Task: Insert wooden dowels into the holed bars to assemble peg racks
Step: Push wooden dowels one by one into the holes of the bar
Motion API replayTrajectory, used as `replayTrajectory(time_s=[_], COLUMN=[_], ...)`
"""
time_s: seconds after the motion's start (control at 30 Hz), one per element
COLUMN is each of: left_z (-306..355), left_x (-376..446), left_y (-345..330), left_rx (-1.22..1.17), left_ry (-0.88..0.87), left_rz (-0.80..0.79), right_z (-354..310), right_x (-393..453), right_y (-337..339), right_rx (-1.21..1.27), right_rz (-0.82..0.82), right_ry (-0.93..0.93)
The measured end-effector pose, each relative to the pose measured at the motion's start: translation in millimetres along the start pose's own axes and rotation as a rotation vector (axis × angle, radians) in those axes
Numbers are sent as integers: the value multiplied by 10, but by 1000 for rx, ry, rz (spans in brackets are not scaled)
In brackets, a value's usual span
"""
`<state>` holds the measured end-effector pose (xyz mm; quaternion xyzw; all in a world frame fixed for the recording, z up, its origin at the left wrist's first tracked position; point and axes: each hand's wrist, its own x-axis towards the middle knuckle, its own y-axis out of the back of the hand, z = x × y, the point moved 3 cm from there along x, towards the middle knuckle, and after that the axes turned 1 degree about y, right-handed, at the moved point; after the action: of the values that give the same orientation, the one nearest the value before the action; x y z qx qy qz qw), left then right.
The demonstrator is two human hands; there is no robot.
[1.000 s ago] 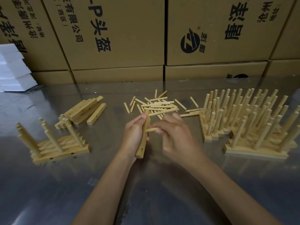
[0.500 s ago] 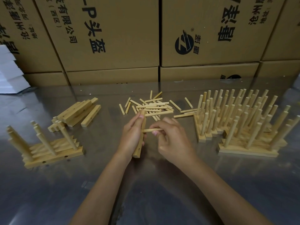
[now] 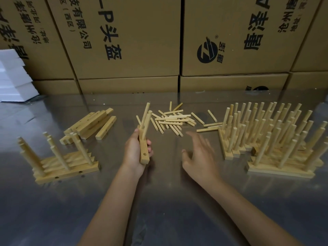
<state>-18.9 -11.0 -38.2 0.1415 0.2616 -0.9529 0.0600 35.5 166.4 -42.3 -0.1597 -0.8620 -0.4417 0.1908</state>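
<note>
Dowels (image 3: 145, 119), two now, stand in the bar (image 3: 144, 151); one empty hole shows near its lower end. Left hand (image 3: 135, 153) grips the bar mid-worktop. Right hand (image 3: 198, 153) has let go, fingers spread and blurred, heading for the loose pile (image 3: 173, 120) toward the far edge.

I see a warehouse-style packing workshop. Stacked printed cardboard cartons (image 3: 127, 39) wall in my steel worktable (image 3: 159, 201), with white foam blocks (image 3: 14, 77) alongside.
</note>
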Motion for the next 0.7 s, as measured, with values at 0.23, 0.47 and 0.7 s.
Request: replayTrajectory(time_s=[0.23,0.47,0.7], left_z=[44,59,59], left_x=[102,150,142], left_y=[77,116,103], left_rx=[-129,-169,-159], left_ry=[28,58,59], left_rz=[-14,-14,-21], right_z=[1,-100,-251], right_x=[583,1054,1002], right_y=[-358,-560,-324], right_rx=[-159,-350,-296], right_rz=[-77,-34,-3], right_ry=[20,48,117])
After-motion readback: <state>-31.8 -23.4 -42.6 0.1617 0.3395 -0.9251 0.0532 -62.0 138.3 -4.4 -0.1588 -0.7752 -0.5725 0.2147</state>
